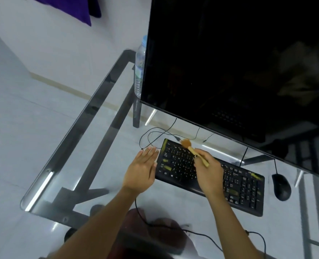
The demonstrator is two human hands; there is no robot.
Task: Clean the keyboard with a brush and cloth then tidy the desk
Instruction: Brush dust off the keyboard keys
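Right hand (206, 166) is gripping the small wooden-handled brush (192, 150), bristles sweeping the far-left corner of the black keyboard (235, 186) on the glass worktop (102, 139). Left hand (143, 166) is hovering flat, fingers straight, beside the keyboard's left edge. Risk: unbraced keyboard is likely sliding toward the thin black cable (151, 134); debris landing on glass.

- The monitor (239, 71) runs off the top and right edges.
- The right hand (208, 171) covers the keyboard's (244, 187) middle keys.
- Key legends are unreadable.
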